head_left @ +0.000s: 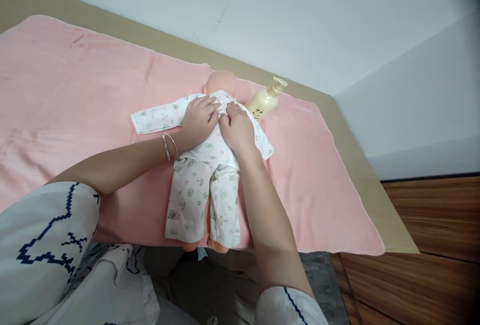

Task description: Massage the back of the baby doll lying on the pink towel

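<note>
A baby doll (221, 82) lies stretched out on a pink blanket, its head away from me and its feet at the near edge. It wears a white printed shirt (210, 147) and matching trousers (189, 200). My left hand (200, 120) rests on the upper torso, fingers slightly spread over the fabric. Beside it, my right hand (238, 127) lies on the other side of the chest or back, its fingers bent a little near the collar. The thumbs almost meet, with creased cloth between them. I cannot tell which way the doll faces.
A pale yellow pump bottle (264, 99) leans or lies by the doll's right-hand shoulder in view. The pink blanket (75, 100) covers most of a tan tabletop (360, 170). A white wall (300, 15) runs behind. Brown wooden panels (431, 215) are at right.
</note>
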The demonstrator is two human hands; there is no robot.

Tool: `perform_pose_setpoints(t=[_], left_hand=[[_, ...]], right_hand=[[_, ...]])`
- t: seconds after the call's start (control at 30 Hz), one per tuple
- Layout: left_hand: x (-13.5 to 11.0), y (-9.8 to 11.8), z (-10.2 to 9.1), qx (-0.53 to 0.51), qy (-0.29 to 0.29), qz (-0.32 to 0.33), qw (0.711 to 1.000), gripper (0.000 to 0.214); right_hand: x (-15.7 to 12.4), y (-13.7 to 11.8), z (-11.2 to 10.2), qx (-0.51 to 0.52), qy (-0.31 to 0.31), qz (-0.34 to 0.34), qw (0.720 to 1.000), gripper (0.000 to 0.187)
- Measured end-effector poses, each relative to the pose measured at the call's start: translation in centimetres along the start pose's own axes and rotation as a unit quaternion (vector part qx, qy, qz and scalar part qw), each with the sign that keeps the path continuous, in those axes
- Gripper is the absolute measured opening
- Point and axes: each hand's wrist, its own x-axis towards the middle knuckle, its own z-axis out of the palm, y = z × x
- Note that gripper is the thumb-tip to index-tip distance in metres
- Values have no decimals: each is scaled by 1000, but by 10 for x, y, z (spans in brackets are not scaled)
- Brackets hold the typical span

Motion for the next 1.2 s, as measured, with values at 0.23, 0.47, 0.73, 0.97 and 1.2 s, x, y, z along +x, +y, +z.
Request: perform_pose_setpoints(t=[0.23, 0.47, 0.73, 0.97, 1.2], left_hand=[[0, -1, -2, -16, -9, -9, 1000, 37], [1, 0, -4, -8, -18, -11, 1000, 38], [1, 2, -4, -10, -17, -17, 1000, 38], [0, 0, -2, -6, -8, -11, 1000, 38], [1, -2, -2, -6, -6, -9, 1000, 36]], right_hand=[[-1, -3, 3, -18, 5, 8, 1000, 40], [-1, -3, 4, -16, 10, 12, 1000, 39], [-2, -2, 5, -10, 12, 11, 1000, 40], [-3, -4, 3, -17, 9, 20, 1000, 38], [-2, -7, 1, -25, 12, 24, 999, 37]])
